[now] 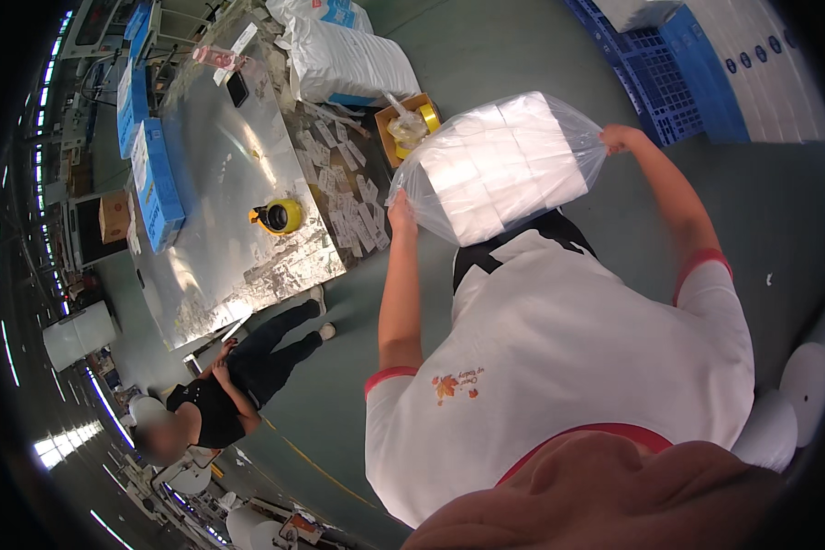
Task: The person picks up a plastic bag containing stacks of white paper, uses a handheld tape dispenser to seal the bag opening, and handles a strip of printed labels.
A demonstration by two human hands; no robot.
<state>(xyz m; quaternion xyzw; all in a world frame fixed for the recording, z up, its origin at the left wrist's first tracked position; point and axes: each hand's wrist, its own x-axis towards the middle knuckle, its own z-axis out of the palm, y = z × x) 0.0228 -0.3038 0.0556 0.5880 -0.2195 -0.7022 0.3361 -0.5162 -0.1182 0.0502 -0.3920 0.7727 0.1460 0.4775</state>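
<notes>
A clear plastic bag point(564, 128) is stretched out in front of my body, wrapped around a block of white paper packs point(504, 170) stacked in rows. My left hand point(401, 213) is closed on the bag's left end. The bag's right end is pulled out to a gathered corner, which my right hand point(620, 138) grips with its fingers closed. Both arms are spread, and the packs lie between my hands. Whether anything supports the block from below is hidden.
Left stands a metal-topped table point(215, 174) with a yellow tape dispenser point(282, 216), a phone point(237, 89) and blue packages point(156, 183). Beyond my left hand are a cardboard box point(390, 137) with tape rolls and white sacks point(348, 64). A blue pallet point(646, 82) lies far right. Another person point(220, 394) stands lower left.
</notes>
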